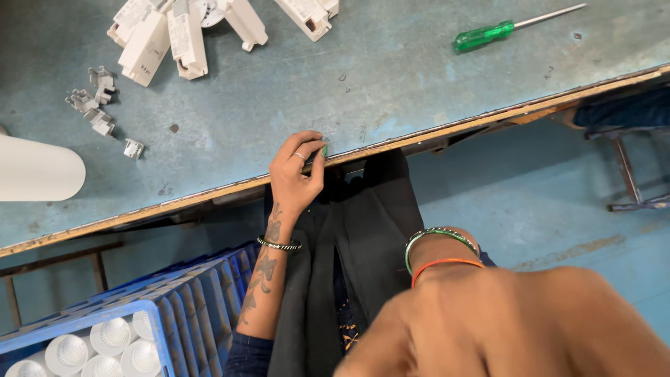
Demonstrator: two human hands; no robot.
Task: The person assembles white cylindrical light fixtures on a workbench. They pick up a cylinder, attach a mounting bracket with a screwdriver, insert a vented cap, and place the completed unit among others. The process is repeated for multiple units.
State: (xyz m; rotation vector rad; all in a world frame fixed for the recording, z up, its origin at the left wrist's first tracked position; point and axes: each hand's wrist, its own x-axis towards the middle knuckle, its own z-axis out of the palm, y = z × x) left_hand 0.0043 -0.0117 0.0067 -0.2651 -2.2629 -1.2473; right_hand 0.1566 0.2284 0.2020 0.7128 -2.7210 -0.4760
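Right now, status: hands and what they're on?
Left hand at the blue table edge, fingers pinching a small green piece. Right hand close to camera, blurred, grip unclear. Green-handled screwdriver lies untouched.

Left hand (299, 173), centre frame: ring on one finger, dark beaded bracelet at the wrist, floral tattoo down the forearm, dark blue sleeve at the elbow. Right hand (502, 328), lower right, blurred: green bangles and orange thread at wrist. Black clothing between.

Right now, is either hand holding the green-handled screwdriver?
No: the screwdriver lies alone on the table, far from the left hand at the table's edge.
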